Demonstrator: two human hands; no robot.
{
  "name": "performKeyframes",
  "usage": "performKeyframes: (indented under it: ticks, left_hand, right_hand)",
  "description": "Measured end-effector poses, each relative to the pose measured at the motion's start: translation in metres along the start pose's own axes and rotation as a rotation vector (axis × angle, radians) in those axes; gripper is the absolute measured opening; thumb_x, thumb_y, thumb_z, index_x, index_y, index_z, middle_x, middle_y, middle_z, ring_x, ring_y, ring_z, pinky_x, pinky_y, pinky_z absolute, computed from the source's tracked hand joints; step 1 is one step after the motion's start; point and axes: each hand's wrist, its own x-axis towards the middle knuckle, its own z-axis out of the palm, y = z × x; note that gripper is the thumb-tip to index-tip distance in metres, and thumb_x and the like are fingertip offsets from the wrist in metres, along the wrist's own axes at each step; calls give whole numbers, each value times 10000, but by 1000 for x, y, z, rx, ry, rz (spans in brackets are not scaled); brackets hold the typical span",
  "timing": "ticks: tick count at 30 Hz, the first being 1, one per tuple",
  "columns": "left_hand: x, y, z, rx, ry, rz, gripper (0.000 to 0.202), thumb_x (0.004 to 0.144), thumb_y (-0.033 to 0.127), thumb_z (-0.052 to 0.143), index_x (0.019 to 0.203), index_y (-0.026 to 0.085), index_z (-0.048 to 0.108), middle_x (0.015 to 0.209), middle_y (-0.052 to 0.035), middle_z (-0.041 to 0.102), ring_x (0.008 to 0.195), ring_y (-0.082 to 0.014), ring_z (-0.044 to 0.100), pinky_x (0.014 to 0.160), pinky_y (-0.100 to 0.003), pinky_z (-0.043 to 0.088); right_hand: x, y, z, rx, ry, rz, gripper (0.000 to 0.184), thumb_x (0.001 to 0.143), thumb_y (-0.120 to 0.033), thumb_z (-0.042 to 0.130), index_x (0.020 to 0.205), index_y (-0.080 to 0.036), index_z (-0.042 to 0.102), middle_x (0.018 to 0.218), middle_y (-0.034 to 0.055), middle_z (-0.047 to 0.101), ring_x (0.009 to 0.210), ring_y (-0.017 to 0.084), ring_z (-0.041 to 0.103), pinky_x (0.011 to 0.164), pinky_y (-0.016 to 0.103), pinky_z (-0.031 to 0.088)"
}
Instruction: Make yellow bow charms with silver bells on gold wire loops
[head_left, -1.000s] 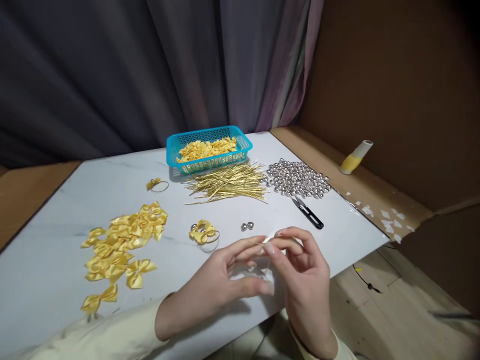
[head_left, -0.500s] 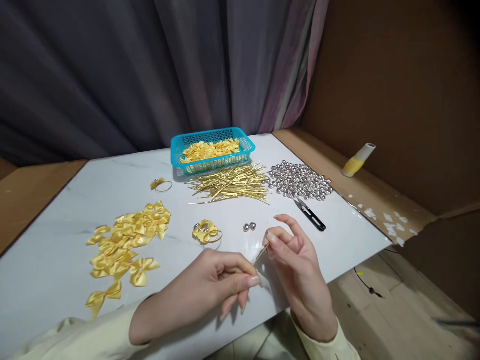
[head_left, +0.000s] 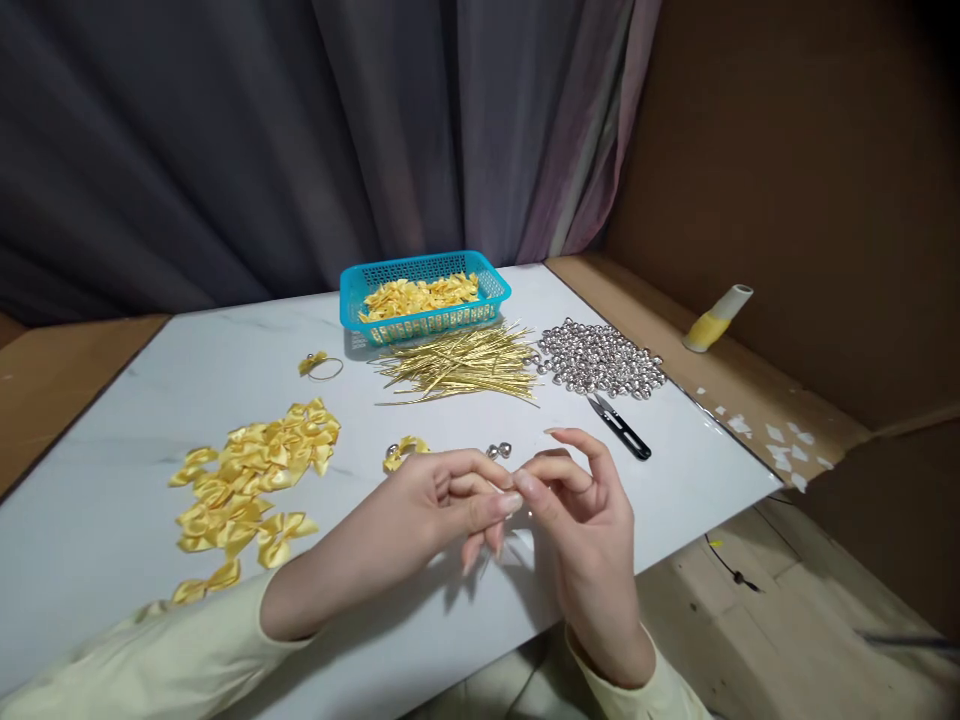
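Broadly, the white tabletop (head_left: 135,420) carries everything, and the supplies on it suggest much is left to do. A heap of loose yellow bows (head_left: 251,480) lies at the left, a blue basket (head_left: 424,297) of more bows stands at the far edge, a spread of gold ties (head_left: 457,365) lies just before it, and a pile of silver bells (head_left: 600,358) lies to the right beside small black snips (head_left: 621,428). Only two pieces look finished: a ringed bow (head_left: 319,365) near the basket and another bow (head_left: 405,450) half hidden behind the left hand (head_left: 442,510). Both hands meet above the near edge; the left hand's fingers (head_left: 504,503) and the right hand (head_left: 589,530) pinch something tiny between them, too small to identify. Two loose bells (head_left: 499,451) lie just beyond.
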Motion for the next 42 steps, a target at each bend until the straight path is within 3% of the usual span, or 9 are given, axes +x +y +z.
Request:
performKeyframes:
  ticks: [5,9,13,17,21,27,33,42]
  left_hand:
    - [-2,2,-3,18,12,5,189,865,295,644,753,144,619,642,39,682,475,-46,531,539,-183,411]
    - [-5,2,-3,18,-2,-4,184,867,301,643,763,150,629,630,42,683,475,-47,529,539,-185,400]
    - [-4,1,-3,8,-26,-14,196,864,313,645,763,147,625,625,34,684,467,-48,522,525,-182,401]
    - [-3,2,-3,-25,-60,-27,194,859,311,648,766,143,627,616,34,679,455,-46,524,506,-171,407]
    - [-3,3,-2,-30,-89,-59,211,853,329,654,765,139,624,611,34,676,450,-41,521,498,-160,404]
    - [-3,3,-2,-29,-91,-93,211,854,340,651,770,149,614,596,48,671,451,-33,522,504,-145,409]
    - [-3,6,-2,-62,-111,-130,151,864,294,651,809,157,619,627,51,696,471,-32,568,534,-139,438]
    - [-3,-2,2,-229,-28,84,143,896,242,622,892,181,752,646,17,729,479,-29,584,538,-120,455]
  right_hand:
    - [8,-3,-10,-141,58,-175,305,866,-194,664,1130,-283,540,880,-14,708,877,163,638,837,336,448]
    - [14,-16,-26,-376,-159,-290,168,929,-181,563,1028,-290,645,1040,15,672,1039,187,575,892,350,427]
    - [14,-26,-35,-603,-400,-340,205,981,-185,439,1086,-278,589,1044,28,646,1055,204,524,897,377,396]
    - [14,-26,-34,-814,-514,-418,176,1006,-206,340,1061,-256,500,1027,32,613,1082,225,461,919,411,307]
    - [14,-25,-30,-841,-589,-434,128,998,-182,322,976,-239,434,956,27,575,1007,219,460,876,398,293]
    - [15,-20,-26,-823,-617,-549,194,923,-31,343,936,-216,400,852,13,550,886,187,483,821,374,293]
    - [17,-16,-25,-801,-512,-603,176,930,-39,378,888,-207,409,788,2,519,823,171,485,781,357,303]
    - [12,-12,-22,-684,-404,-549,195,924,-26,380,869,-206,432,764,-13,488,782,149,477,757,333,314]
